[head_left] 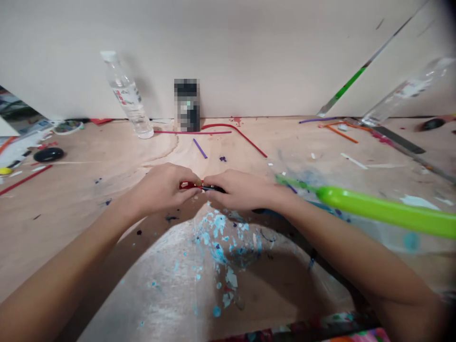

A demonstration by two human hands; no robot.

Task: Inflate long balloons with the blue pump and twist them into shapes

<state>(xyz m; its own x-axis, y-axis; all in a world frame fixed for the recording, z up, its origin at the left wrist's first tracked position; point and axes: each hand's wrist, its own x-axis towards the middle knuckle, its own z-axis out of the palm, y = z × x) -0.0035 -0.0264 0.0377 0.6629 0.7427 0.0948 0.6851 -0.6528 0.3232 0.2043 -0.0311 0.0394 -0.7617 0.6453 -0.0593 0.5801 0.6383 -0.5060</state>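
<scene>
Near the middle of the table, my left hand (pixel 162 186) and my right hand (pixel 242 188) meet almost fingertip to fingertip. Between thumb and fingers my left hand pinches a thin red piece (pixel 185 185). A slim dark piece (pixel 215 189) with a shiny end lies in the pinch of my right hand; its kind is hard to make out. The two pieces meet or nearly touch between the fingertips. Past my right forearm lies a long bright green balloon (pixel 384 207), inflated, with a thin tail towards my wrist.
At the wall stand a clear water bottle (pixel 131 102) and a blurred-out dark box-like object (pixel 187 105). Red (pixel 245 135) and purple (pixel 200 148) thin strips lie behind my hands. A black oval object (pixel 49 154) sits left. Blue paint flakes (pixel 218 237) cover the near table.
</scene>
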